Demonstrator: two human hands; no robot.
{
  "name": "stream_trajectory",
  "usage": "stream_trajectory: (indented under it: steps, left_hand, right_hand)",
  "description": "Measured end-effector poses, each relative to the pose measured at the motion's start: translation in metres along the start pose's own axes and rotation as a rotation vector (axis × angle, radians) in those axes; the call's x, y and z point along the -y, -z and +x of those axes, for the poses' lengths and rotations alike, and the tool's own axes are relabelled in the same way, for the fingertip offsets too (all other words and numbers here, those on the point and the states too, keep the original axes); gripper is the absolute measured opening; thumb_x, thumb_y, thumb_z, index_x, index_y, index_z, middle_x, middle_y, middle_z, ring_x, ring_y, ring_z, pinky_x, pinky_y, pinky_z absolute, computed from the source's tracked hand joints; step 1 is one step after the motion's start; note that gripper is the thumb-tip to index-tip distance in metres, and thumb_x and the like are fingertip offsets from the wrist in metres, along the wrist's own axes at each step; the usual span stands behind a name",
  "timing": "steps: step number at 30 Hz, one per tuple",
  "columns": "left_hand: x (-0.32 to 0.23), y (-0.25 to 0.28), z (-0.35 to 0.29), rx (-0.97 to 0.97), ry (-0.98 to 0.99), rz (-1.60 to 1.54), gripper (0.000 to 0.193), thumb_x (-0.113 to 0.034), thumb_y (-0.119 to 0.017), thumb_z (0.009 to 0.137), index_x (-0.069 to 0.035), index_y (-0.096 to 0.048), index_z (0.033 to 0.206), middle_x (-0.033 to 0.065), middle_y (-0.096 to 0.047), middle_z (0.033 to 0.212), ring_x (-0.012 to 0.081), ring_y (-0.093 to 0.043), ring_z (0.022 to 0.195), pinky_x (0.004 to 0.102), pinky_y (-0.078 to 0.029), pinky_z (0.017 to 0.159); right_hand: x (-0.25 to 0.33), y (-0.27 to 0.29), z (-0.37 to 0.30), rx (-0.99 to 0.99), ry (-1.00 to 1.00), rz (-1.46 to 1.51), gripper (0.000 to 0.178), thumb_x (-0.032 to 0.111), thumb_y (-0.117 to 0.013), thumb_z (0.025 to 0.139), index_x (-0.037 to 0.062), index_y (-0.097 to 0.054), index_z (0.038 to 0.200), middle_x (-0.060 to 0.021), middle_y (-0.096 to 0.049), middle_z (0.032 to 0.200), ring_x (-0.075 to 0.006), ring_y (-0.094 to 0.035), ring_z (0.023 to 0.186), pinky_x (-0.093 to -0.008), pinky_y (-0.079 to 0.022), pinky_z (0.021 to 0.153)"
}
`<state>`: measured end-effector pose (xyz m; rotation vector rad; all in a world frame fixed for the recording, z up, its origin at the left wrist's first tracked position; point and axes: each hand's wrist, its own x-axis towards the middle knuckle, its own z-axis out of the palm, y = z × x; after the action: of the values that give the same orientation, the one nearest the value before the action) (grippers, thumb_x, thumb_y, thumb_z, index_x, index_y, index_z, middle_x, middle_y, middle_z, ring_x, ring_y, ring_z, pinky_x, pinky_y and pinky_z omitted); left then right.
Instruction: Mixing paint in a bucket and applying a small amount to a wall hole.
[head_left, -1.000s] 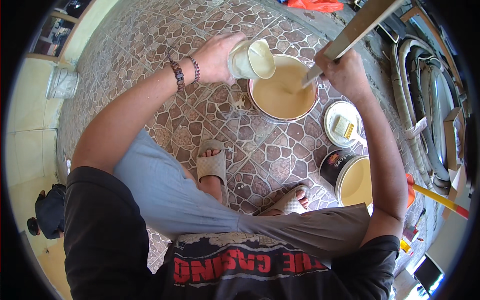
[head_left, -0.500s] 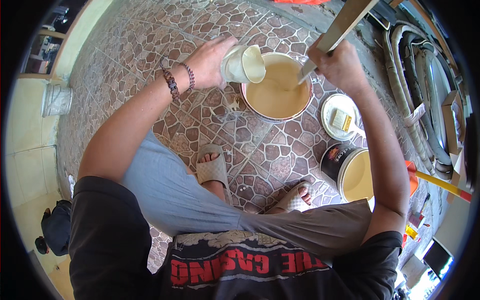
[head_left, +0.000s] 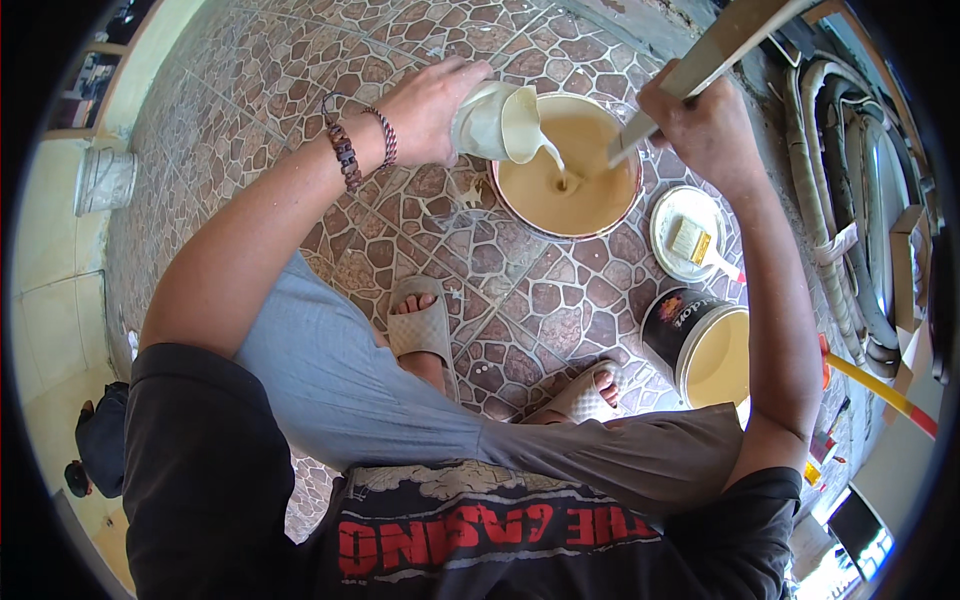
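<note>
My left hand [head_left: 436, 108] grips a whitish plastic cup [head_left: 492, 122], tilted to the right over the rim of a paint bucket. From its lip a thin stream of whitish liquid [head_left: 552, 154] falls into the tan paint [head_left: 548, 198]. The paint bucket [head_left: 497, 203] stands on the floor ahead of me. My right hand [head_left: 702, 125] is closed around a flat wooden stick [head_left: 715, 52], held slanting. The stick's lower end is at the paint, where the surface shows ripples.
A paintbrush [head_left: 690, 243] rests on a round white lid [head_left: 662, 232] at the right. Nearer stands a black bucket [head_left: 668, 322] of yellowish paint. Beyond my right arm are a yellow-and-red pole [head_left: 880, 390] and bundled hoses [head_left: 815, 185]. A translucent bucket [head_left: 105, 180] stands by the left wall.
The cup has tipped further, and liquid now pours from it in a stream. The stick and my right hand have shifted slightly to the right.
</note>
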<state>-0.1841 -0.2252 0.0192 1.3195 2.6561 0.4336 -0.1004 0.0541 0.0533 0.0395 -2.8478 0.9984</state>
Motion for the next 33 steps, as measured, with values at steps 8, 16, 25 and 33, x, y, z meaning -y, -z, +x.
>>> stream_trajectory:
  steps: [8,16,25,33]
  left_hand:
    - [-0.002,0.000,0.000,0.008,-0.003,-0.024,0.079,-0.002,-0.078,0.042,-0.005,-0.044,0.114,0.0131,-0.053,0.106,0.0335,-0.054,0.102,0.0396,-0.048,0.089]
    - [-0.002,0.001,-0.002,0.016,-0.005,-0.003,0.081,-0.001,-0.079,0.043,-0.005,-0.043,0.115,0.0132,-0.052,0.108,0.0343,-0.054,0.101,0.0394,-0.048,0.089]
    - [-0.009,0.003,0.002,0.007,-0.010,-0.023,0.082,-0.001,-0.080,0.043,-0.006,-0.043,0.116,0.0133,-0.052,0.108,0.0341,-0.055,0.101,0.0394,-0.048,0.088]
    - [-0.013,0.006,0.001,-0.017,-0.027,-0.012,0.077,-0.001,-0.079,0.044,-0.006,-0.044,0.112,0.0127,-0.052,0.105,0.0333,-0.054,0.100,0.0392,-0.048,0.088]
  right_hand:
    - [0.008,-0.026,-0.008,0.012,-0.010,0.447,0.019,0.015,-0.056,0.079,-0.0024,-0.063,0.081,-0.0130,-0.063,0.065,-0.0186,-0.066,0.057,-0.0299,-0.052,0.055]
    - [0.019,0.000,-0.009,0.065,-0.125,0.103,0.020,0.015,-0.055,0.080,-0.0028,-0.063,0.076,-0.0125,-0.063,0.065,-0.0195,-0.066,0.056,-0.0309,-0.053,0.054]
    - [-0.006,-0.024,-0.001,-0.168,0.209,0.128,0.020,0.018,-0.059,0.077,-0.0009,-0.065,0.076,-0.0168,-0.064,0.067,-0.0254,-0.065,0.058,-0.0339,-0.053,0.057]
    - [0.027,-0.018,-0.008,0.127,-0.160,0.269,0.023,0.019,-0.057,0.078,-0.0033,-0.064,0.078,-0.0122,-0.063,0.059,-0.0211,-0.067,0.060,-0.0325,-0.054,0.058]
